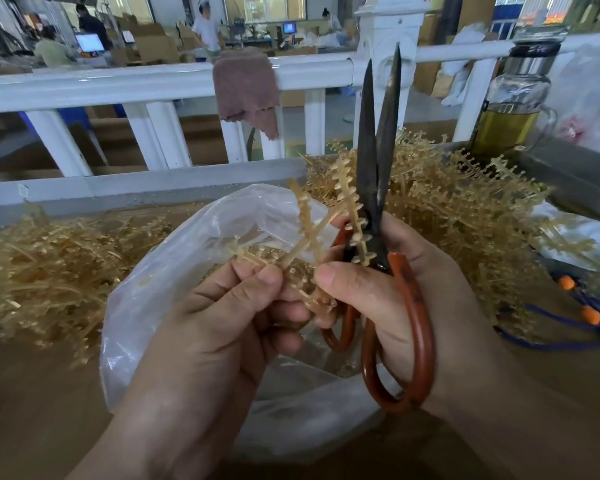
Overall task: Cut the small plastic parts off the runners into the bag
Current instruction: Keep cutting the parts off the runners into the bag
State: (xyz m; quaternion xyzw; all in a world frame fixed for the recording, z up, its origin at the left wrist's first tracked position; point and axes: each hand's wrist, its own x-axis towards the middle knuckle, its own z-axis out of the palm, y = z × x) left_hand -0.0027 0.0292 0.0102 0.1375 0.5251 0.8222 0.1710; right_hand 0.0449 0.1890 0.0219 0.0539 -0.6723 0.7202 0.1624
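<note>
The head camera looks down at two bare hands over a brown worktop point(32, 393).

The left hand point(222, 323) pinches a tan plastic runner point(305, 220) between its thumb and fingers. Its grip is closed tight on the lower end of the runner. The runner has a few thin arms that stick up and fan out. Rows of small parts point(359, 237) sit along the arms like little knobs.

The right hand point(413, 289) holds a pair of scissors point(374, 188). Its grip is wrapped around the red-brown handles, and its thumb touches the runner next to the left thumb. The dark blades point up and stand a little apart at the tips. One arm of the runner lies right against the blades, near where they cross.

A clear plastic bag point(194, 244) lies open on the worktop, under and behind both hands. The runner is held above the mouth of the bag. Some tan bits show inside it.

A big heap of runners point(447, 202) lies behind the right hand. Another heap point(49, 265) lies on the left side of the worktop, beside the bag.

A blue cord point(568, 344) with orange beads lies at the right, near the big heap. A glass bottle point(513, 98) with yellow liquid stands at the back right. A white fence point(118, 84) runs along the back of the worktop, and a brown cloth point(246, 88) hangs over its top rail. Behind the fence are boxes, screens and a few people, all far away.
</note>
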